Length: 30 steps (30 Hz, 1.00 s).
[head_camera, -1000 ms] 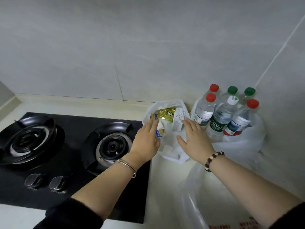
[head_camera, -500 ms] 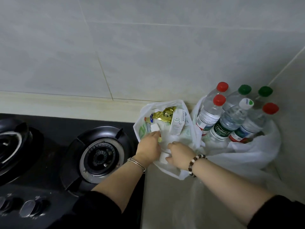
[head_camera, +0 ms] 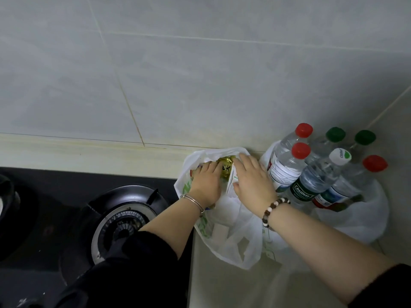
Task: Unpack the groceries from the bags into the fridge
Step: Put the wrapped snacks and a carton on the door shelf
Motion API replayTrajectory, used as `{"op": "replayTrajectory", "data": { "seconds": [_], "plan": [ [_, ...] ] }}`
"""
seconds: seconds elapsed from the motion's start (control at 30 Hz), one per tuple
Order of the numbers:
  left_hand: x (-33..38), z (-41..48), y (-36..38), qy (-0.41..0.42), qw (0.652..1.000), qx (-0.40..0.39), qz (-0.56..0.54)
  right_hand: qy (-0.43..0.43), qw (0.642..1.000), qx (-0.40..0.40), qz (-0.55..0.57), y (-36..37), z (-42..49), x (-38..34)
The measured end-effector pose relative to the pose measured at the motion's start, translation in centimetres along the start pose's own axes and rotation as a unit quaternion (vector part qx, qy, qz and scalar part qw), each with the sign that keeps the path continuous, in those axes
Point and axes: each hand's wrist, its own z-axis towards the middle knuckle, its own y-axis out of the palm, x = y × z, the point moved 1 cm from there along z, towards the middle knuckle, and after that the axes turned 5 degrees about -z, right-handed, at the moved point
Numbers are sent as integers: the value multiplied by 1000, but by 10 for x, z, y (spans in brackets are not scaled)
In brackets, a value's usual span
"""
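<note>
A white plastic bag (head_camera: 231,243) with green print stands open on the counter against the wall. Inside it show a gold foil packet (head_camera: 225,166) and a white carton (head_camera: 231,178); the rest of its contents are hidden under my hands. My left hand (head_camera: 206,181) reaches into the bag's left side, fingers stretched over the items beside the gold packet. My right hand (head_camera: 252,181) lies on the white carton with straight fingers, its thumb against the carton's face. A second white bag (head_camera: 360,221) to the right holds several water bottles (head_camera: 311,185) with red, green and white caps.
A black gas hob lies to the left, with a burner (head_camera: 124,221) close to the bag. The grey tiled wall (head_camera: 200,85) rises right behind the bags, and a side wall closes the corner on the right. Pale counter (head_camera: 222,285) runs toward me.
The view has shifted closer and to the right. Both hands have moved up from the bag's front rim into its mouth and now cover the gold packet and the carton.
</note>
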Motion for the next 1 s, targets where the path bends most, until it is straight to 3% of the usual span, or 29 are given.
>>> {"op": "replayTrajectory", "data": {
  "seconds": [0.2, 0.37, 0.63, 0.8, 1.0],
  "plan": [
    [8, 19, 16, -4, 999, -13, 50, -3, 996, -87, -33, 12, 2, 2],
    [8, 23, 12, -37, 992, 1, 125, -7, 995, -89, -40, 6, 11, 2],
    [6, 16, 7, -18, 983, 24, 181, -9, 994, -93, -54, 5, 17, 3],
    [11, 15, 6, -47, 989, 4, 141, -5, 994, -97, -42, 3, 19, 4],
    [22, 7, 10, -49, 996, 40, 70, 1, 995, -93, -38, 6, 19, 6]
  ]
}}
